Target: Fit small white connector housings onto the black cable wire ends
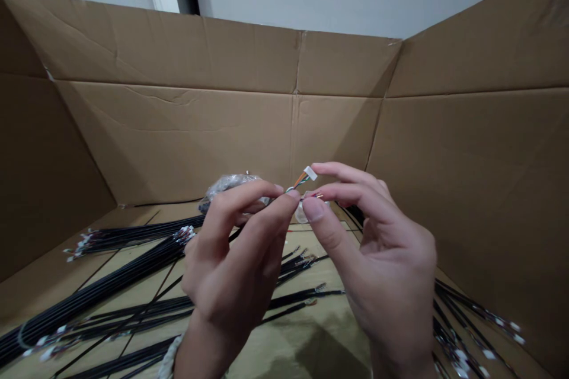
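Observation:
My left hand (240, 254) pinches a black cable near its end, where thin coloured wires fan out. Orange, green and white wires (301, 180) run up from the pinch into a small white plug connector (310, 173). My right hand (377, 254) has its index fingertip against that connector. Between its thumb and middle finger it holds a loose reddish wire (316, 195) with a small shiny tip. The rest of the cable is mostly hidden behind my left hand.
Cardboard walls (200, 112) enclose the work surface at the back and sides. Bundles of black cables (106, 284) with white connectors lie at left, with more cables (471, 320) at right. A clear plastic bag (231, 183) sits behind my left hand; several stripped cable ends (306, 260) lie below.

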`<act>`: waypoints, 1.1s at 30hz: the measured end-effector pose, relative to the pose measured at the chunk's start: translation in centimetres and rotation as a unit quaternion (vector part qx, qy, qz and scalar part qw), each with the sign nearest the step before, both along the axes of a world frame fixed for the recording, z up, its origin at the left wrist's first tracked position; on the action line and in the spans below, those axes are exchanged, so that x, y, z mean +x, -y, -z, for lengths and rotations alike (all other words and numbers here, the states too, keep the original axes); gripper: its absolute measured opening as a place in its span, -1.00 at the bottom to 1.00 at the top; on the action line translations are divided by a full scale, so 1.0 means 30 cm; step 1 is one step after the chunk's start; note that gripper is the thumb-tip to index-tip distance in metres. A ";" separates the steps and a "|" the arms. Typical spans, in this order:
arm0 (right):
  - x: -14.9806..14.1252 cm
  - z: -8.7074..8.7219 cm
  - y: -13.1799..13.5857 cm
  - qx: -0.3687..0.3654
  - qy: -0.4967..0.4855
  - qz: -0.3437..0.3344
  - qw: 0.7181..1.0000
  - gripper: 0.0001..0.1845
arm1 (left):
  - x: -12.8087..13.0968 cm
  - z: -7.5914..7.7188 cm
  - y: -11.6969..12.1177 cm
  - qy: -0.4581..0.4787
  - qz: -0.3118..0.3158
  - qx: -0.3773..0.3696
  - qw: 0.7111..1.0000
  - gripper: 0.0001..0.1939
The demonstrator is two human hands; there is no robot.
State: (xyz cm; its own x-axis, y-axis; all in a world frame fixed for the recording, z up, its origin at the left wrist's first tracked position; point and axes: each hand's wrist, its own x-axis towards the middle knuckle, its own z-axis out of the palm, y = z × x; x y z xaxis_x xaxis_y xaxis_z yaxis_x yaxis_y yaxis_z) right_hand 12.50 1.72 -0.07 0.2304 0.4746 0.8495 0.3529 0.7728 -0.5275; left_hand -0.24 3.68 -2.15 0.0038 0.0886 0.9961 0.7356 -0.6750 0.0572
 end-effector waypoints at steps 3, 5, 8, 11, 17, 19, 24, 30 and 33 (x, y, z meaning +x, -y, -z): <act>0.006 0.003 -0.004 -0.014 -0.021 -0.022 0.999 -0.90 | -0.001 0.004 0.002 0.000 0.000 0.012 1.000 -0.73; 0.008 0.005 -0.006 -0.021 -0.030 -0.033 0.999 -0.89 | -0.001 0.005 0.001 -0.003 0.001 0.014 1.000 -0.73; 0.010 0.008 -0.007 -0.029 -0.039 -0.048 0.998 -0.88 | 0.001 0.006 -0.001 0.000 0.000 0.007 1.000 -0.73; 0.011 0.008 -0.006 -0.037 -0.050 -0.069 0.996 -0.87 | 0.004 0.003 -0.001 0.000 -0.002 0.013 1.000 -0.74; 0.024 0.006 -0.021 -0.068 -0.076 -0.121 0.987 -0.88 | 0.004 -0.009 0.001 0.004 0.022 -0.011 1.000 -0.76; 0.031 0.010 -0.032 -0.077 -0.086 -0.137 0.984 -0.89 | 0.000 -0.013 -0.004 0.025 0.071 -0.034 0.997 -0.75; 0.040 0.014 -0.060 -0.083 -0.096 -0.173 0.977 -0.89 | -0.012 -0.021 -0.016 0.103 0.216 -0.141 0.961 -0.77; 0.043 0.015 -0.087 -0.087 -0.090 -0.203 0.971 -0.87 | -0.026 -0.035 -0.014 0.156 0.307 -0.190 0.919 -0.80; 0.042 0.017 -0.096 -0.086 -0.087 -0.205 0.971 -0.88 | -0.036 -0.041 -0.014 0.135 0.302 -0.209 0.920 -0.85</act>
State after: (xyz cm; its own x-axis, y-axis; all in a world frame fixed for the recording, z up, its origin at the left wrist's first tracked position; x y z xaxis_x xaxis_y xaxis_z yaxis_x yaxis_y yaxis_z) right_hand 13.77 4.60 -0.57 0.1254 0.6874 0.7153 -0.0715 0.7254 -0.6846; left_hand -1.30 4.09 -0.91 -0.0641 0.5266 0.8477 0.1541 -0.8340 0.5298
